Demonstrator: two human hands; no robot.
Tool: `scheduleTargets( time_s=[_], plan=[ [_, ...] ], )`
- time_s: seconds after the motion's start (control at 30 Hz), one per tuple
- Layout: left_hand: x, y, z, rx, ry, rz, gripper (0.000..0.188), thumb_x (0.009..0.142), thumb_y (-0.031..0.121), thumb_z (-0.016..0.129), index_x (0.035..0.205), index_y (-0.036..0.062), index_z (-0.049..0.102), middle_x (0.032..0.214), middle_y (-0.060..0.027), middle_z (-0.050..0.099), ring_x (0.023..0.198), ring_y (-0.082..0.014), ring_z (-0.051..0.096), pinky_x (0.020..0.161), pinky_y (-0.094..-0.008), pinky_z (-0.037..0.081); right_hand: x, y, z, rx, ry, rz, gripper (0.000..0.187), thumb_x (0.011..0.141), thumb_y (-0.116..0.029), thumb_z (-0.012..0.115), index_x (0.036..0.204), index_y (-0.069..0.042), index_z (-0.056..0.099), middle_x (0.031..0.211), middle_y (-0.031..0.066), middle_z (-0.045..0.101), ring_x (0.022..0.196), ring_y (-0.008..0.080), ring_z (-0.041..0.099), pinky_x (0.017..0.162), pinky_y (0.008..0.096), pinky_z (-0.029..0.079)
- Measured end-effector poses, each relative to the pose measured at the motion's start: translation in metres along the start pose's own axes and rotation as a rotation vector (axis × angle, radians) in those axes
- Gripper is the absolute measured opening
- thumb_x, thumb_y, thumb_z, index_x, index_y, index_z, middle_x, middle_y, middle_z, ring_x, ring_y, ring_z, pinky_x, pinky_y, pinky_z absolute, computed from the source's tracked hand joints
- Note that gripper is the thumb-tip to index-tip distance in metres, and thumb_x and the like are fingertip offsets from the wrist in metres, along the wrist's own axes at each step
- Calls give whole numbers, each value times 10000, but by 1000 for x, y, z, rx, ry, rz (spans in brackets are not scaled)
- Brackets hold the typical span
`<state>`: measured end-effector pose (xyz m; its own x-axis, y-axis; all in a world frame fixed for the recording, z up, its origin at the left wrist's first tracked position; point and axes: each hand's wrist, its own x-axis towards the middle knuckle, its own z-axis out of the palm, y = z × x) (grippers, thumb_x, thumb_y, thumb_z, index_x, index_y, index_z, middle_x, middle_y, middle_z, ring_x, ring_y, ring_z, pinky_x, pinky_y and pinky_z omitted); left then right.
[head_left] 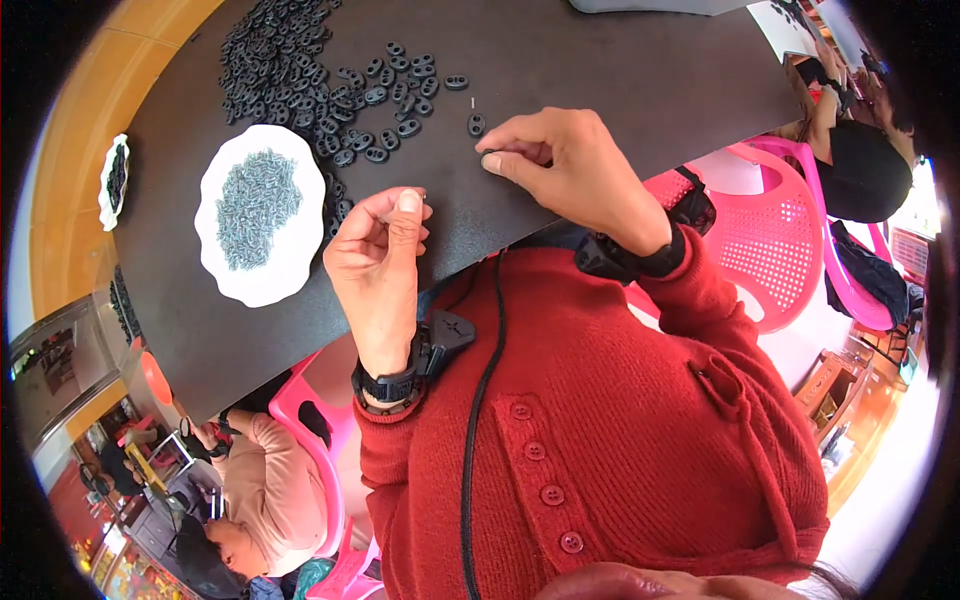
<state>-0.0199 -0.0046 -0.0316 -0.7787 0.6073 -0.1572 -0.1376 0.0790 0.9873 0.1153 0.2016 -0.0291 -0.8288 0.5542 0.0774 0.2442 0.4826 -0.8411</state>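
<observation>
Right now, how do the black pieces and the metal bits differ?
Shape: the black pieces are chunky ovals with two holes; the metal bits are thin and short.
Colour: the black pieces are matte-looking black, the metal bits shiny silver-grey.
Place: most black pieces lie loose on the table; most metal bits sit in the white plate.
Shared: both are small, numerous and heaped.

Likely a workshop: heaped black parts [285, 75]

1. Two white dishes [270, 285] lay left.
2. Metal pins [258, 208] were too many to count.
3. Black two-holed pieces [265, 85], mostly far left, were uncountable.
4. Four red buttons [536, 452] showed, near.
5. The wearer's hands [375, 245] numbered two.
</observation>
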Motion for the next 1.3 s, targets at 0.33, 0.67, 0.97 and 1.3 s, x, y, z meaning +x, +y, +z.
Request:
scheduleTargets(
  time_s=[0.33,0.67,0.97,1.3],
  plan=[
    [4,12,31,-124,-78,-58,262,1080,244,817,1181,3,808,994,-29,807,807,-55,658,719,-216,521,-7,-8,-17,585,-167,180,217,1039,-128,813,1191,22,853,1000,59,843,924,89,757,868,256,600],
    [2,7,38,-124,-102,-44,238,1091,248,797,1157,21,823,974,-22,793,796,-76,642,731,-238,496,-10,-8,-16,662,-155,210,199,1035,-84,797,1168,59,835,1030,91,844,972,124,786,924,271,616],
    [1,2,40,-108,-82,-25,205,1079,219,813,1118,18,825,951,-15,799,781,-63,637,713,-228,503,-13,-9,-11,605,-128,160,178,1014,-79,827,1127,57,841,992,84,843,934,113,780,874,266,623],
    [-1,0,42,33,-62,78,225,1051,224,850,1105,8,825,944,-26,807,789,-65,645,718,-225,500,-14,-12,-10,418,-75,92,141,985,-72,840,1056,48,855,927,76,841,872,102,769,816,266,616]
  ],
)
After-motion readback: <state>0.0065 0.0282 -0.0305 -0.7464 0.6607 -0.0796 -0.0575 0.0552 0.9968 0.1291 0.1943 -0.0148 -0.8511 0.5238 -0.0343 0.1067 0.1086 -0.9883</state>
